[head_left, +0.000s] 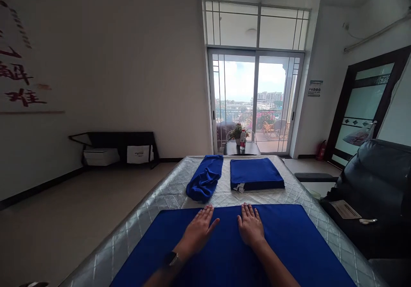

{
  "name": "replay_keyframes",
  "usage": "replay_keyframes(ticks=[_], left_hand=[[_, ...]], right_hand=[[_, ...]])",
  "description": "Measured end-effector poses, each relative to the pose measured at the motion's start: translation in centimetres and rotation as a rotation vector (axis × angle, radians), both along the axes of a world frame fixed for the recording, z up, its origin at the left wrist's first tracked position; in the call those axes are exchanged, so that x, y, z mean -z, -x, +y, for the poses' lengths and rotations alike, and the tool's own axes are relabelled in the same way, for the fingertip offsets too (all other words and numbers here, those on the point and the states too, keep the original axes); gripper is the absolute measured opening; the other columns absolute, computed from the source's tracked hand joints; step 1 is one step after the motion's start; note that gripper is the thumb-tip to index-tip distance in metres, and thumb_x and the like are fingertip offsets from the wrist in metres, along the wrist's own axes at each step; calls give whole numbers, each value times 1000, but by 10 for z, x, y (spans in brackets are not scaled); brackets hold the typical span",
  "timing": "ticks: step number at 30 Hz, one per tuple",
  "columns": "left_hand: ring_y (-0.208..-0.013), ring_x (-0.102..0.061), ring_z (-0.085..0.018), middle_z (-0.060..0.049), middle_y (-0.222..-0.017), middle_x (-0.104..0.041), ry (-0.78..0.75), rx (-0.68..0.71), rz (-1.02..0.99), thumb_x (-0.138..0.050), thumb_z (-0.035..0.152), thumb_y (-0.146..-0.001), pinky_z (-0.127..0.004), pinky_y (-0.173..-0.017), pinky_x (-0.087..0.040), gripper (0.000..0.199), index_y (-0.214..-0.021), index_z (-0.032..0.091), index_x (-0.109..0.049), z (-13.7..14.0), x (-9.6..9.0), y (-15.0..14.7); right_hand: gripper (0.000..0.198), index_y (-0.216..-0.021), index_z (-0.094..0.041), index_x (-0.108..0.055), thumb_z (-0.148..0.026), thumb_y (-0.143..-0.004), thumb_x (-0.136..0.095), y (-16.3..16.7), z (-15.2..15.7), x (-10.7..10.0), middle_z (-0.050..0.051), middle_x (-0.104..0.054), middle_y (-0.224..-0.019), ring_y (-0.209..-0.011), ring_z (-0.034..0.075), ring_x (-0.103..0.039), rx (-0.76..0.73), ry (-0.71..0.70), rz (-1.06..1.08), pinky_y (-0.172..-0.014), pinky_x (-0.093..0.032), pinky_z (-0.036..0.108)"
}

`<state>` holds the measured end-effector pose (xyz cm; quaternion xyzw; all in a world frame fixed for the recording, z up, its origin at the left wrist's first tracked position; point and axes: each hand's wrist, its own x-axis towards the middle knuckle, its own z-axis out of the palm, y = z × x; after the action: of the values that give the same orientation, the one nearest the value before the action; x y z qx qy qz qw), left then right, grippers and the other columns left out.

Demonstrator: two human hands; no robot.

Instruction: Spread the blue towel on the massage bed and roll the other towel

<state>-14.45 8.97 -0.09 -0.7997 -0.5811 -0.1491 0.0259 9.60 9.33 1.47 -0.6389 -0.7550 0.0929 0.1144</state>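
A large blue cloth (224, 252) lies spread flat on the near part of the table, running out of view at the bottom. My left hand (198, 228) rests palm down on it near its far edge, fingers stretched out, a watch on the wrist. To the right, my right hand (251, 226) is laid flat on the same cloth, its fingertips at the far edge. Beyond them sits a neat stack of folded blue cloths (256, 171) with a white tag at its front corner. Left of that stack is a crumpled blue cloth (206, 179).
A silvery quilted cover (144, 222) covers the table. Behind it, a small dark table (229, 149) holds a bottle (243, 140) and a potted plant (236, 133). A black leather sofa (379, 184) stands at right. A low black bench (122, 139) is along the wall.
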Motion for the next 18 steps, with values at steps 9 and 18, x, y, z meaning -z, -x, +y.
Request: replay_keyframes(ticks=[9,18], left_hand=[[-149,-25,-26,-14,-159,-35,92,136,-60,-16,55,-101,-48,-122,-26,69,-153,12,-31,15,5,-102],[-147,-32,-27,-14,-157,-39,78,-211,59,-22,58,-99,-47,-119,-27,71,-150,12,-37,13,17,61]], right_hand=[[61,-156,-14,-21,-33,-99,-19,-4,4,8,5,-14,-164,-152,20,-7,-52,-20,-12,-122,-2,42],[60,-156,-16,-23,-37,-100,-16,-2,0,4,4,-16,-164,-151,19,-9,-5,-34,42,-122,-2,41]])
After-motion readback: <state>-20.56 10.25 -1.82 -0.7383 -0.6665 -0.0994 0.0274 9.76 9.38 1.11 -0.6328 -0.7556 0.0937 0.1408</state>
